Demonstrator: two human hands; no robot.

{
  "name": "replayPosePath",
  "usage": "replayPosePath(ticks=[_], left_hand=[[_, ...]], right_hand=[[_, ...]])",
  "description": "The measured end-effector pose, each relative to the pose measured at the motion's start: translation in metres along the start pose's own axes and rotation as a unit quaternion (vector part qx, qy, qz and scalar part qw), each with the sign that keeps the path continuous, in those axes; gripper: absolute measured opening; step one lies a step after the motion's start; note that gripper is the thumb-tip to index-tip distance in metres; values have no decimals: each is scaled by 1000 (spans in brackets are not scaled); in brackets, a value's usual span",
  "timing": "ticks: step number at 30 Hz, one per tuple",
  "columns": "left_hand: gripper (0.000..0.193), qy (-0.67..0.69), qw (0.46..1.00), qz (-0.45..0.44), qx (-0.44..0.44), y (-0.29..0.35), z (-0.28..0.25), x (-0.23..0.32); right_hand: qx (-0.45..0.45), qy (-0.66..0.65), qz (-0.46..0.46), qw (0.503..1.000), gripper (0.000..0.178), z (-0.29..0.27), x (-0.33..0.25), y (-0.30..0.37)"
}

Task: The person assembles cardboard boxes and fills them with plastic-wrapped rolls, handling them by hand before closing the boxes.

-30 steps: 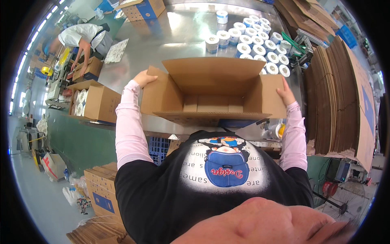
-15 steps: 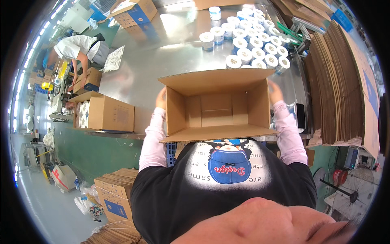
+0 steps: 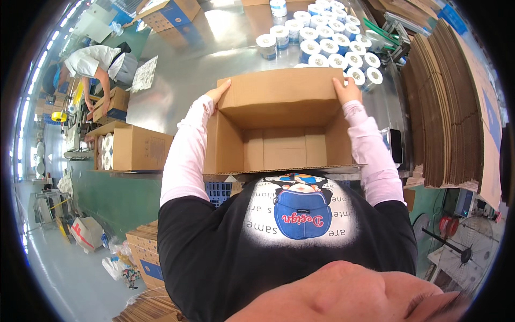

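An open-topped cardboard box (image 3: 229, 144) stands in front of me at the table's near edge, with nothing in it. Its far flap (image 3: 281, 88) is raised, and the near flap lies toward my shirt. My left hand (image 3: 219, 91) grips the left end of the far flap, fingers bent over its edge. At the right end of that flap, my right hand (image 3: 347, 91) holds on in the same way, thumb on the near face. Behind the box, several white and blue rolls (image 3: 328, 46) stand upright, some of them partly hidden by the flap.
The metal table (image 3: 177, 80) carries another box with rolls (image 3: 145, 147) at its left edge and a phone (image 3: 396, 146) at right. Flattened cartons (image 3: 442, 107) are stacked on the right. A co-worker (image 3: 102, 61) bends over a box at far left.
Both hands have moved from the box's sides up to the ends of its far flap. That flap now stands more upright, facing me.
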State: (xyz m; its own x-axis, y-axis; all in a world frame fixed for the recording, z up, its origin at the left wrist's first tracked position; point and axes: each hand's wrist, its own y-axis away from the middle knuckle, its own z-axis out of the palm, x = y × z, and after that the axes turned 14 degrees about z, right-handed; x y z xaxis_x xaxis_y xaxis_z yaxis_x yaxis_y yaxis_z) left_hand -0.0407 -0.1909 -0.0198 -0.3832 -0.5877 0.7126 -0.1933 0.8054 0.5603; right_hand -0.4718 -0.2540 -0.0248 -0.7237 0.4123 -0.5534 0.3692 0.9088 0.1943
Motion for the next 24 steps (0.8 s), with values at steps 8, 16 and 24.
replayPosePath(ticks=[8,16,24], left_hand=[[62,-558,788,59,-254,-76,28,-42],[54,-405,809,395,-161,-93,201,45],[73,-529,811,242,-67,-177,312,112]], right_hand=[[-118,300,-346,881,27,16,-20,53],[-123,196,-351,908,20,15,-21,54],[54,-137,-202,968,22,6,33,-95]])
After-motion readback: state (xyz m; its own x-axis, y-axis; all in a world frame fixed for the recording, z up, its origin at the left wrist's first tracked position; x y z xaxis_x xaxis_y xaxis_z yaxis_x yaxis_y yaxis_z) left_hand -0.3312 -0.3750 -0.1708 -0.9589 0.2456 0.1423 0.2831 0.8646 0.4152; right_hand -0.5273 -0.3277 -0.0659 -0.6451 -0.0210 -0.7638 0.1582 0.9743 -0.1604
